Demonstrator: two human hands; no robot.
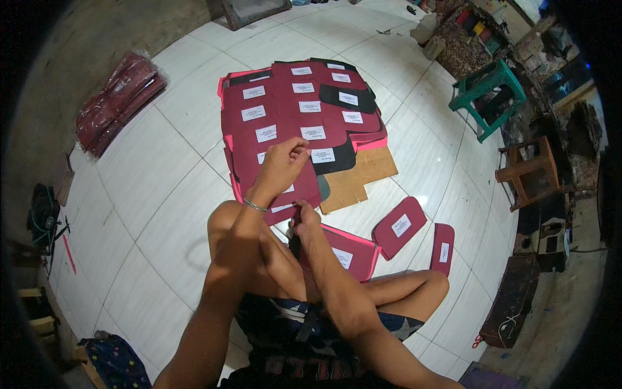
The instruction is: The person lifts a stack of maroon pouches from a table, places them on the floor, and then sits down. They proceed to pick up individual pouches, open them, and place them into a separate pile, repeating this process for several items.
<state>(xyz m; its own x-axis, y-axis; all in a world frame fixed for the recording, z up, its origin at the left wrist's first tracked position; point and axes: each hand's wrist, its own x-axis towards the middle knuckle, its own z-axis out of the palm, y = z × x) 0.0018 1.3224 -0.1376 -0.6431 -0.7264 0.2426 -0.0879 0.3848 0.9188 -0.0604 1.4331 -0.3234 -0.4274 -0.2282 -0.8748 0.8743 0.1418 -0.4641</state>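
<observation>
My left hand (284,165), with a bracelet (255,205) at its wrist, hovers over the maroon panels, fingers curled; whether anything is pinched in them cannot be made out. Closer to my body, my right hand (307,220) grips a dark piece (296,214) seen nearly edge-on and partly hidden. Before me, overlapping maroon flat panels (291,185) with rounded corners carry white printed labels (312,133). Black panels (340,165) lie among them, and bright pink edges show. Beneath my right forearm is a pink-edged maroon panel (357,253), also labelled.
Brown board (374,170) sticks out under the panels. Two loose labelled maroon pieces (401,226) (443,250) lie by my right knee. A plastic-wrapped maroon bundle (121,102) rests at left. Green (491,97) and brown plastic stools (529,172) stand at right on the white tiled floor (160,233).
</observation>
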